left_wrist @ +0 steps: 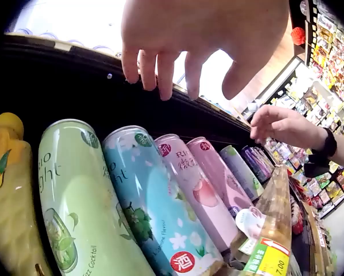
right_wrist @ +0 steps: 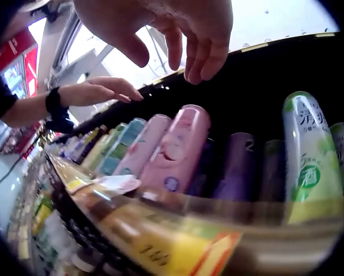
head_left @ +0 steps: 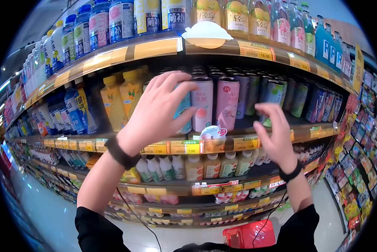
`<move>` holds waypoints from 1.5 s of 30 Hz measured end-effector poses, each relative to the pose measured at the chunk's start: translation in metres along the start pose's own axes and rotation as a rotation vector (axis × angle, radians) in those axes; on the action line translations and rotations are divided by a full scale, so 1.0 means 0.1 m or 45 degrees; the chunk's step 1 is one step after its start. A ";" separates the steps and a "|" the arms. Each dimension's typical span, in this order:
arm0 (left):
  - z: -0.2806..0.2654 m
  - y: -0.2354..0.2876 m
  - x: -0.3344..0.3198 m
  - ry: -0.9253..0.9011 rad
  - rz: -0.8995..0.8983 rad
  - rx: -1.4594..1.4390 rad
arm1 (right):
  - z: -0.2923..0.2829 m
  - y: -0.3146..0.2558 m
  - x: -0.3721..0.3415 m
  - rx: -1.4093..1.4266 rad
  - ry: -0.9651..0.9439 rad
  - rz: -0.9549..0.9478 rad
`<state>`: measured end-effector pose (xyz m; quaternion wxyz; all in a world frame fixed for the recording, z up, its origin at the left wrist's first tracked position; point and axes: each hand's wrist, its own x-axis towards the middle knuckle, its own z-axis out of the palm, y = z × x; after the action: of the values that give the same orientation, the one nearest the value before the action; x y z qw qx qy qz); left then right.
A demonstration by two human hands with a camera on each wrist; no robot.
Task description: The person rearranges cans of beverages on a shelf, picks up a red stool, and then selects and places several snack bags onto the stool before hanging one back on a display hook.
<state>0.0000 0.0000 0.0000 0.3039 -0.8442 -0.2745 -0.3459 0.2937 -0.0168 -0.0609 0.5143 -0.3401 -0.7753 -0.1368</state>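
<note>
Pink cans stand upright side by side on the shelf, ahead of the person and between the two raised hands. Closest come the black sleeves, then a dark wristband on each arm. The left hand, at the cans' left, has its fingers apart and loosely bent and holds nothing; in the head view it partly covers a blue can and its fingertips overlap the nearer pink can's edge, while the left wrist view shows it above the cans with a gap between. The right hand sits lower, to the right of the pink cans and well apart from them, fingers loosely curved, also holding nothing. Past the price tags on the shelf edge, yellow bottles stand left of the cans. Farther off at the right, colourful packets fill a rack.
</note>
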 end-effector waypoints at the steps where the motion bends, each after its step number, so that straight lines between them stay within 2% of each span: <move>1: 0.06 0.00 0.07 0.019 -0.001 -0.029 | -0.04 0.06 0.13 -0.087 0.035 -0.067; 2: 0.13 0.01 0.13 0.037 -0.004 -0.060 | -0.09 0.11 0.26 -0.222 0.047 -0.098; 3: 0.14 -0.17 0.09 0.034 0.038 -0.069 | 0.11 0.11 0.39 -0.261 0.055 -0.040; 5: 0.33 -0.14 0.18 0.069 0.051 -0.120 | 0.09 0.28 0.61 -0.413 -0.118 0.038; 9: 0.63 0.04 0.41 0.078 0.071 -0.272 | 0.26 0.76 0.98 -0.490 -0.238 0.068; 11: 0.71 0.07 0.54 0.025 0.056 -0.263 | 0.35 0.86 1.18 -0.496 -0.362 0.136; 17: 1.07 0.09 0.74 0.088 0.016 -0.093 | 0.56 0.95 1.55 -0.891 -0.697 0.064; 21: 0.99 0.11 0.73 0.038 -0.018 -0.082 | 0.62 1.11 1.57 -0.773 -0.665 -0.069; 22: 0.98 0.08 0.73 0.030 -0.009 -0.089 | 0.62 1.09 1.61 -0.746 -0.810 0.106; 25: 0.98 0.04 0.71 0.061 0.004 -0.069 | 0.71 1.13 1.66 -0.703 -0.689 0.072; 27: 0.98 0.05 0.70 0.056 -0.008 -0.051 | 0.70 1.09 1.71 -0.653 -0.718 0.186; 32: 0.96 0.08 0.70 0.047 -0.002 -0.031 | 0.74 1.07 1.77 -0.880 -0.811 0.236; 35: 0.99 0.06 0.70 0.045 -0.002 -0.037 | 0.78 1.22 1.78 -0.741 -0.812 0.281; 38: 1.00 0.07 0.69 0.092 0.019 -0.044 | 0.73 1.11 1.78 -0.705 -0.776 0.199; 41: 1.01 0.08 0.68 0.121 0.018 -0.043 | 0.70 0.94 1.70 -0.547 -0.622 0.268; 45: 1.01 0.09 0.67 0.111 0.012 -0.068 | 0.68 0.89 1.68 -0.729 -0.605 0.203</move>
<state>0.0890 0.0824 -0.0112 0.2946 -0.8374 -0.2475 -0.3882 0.2651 0.1518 0.0468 0.2132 -0.5515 -0.7745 -0.2249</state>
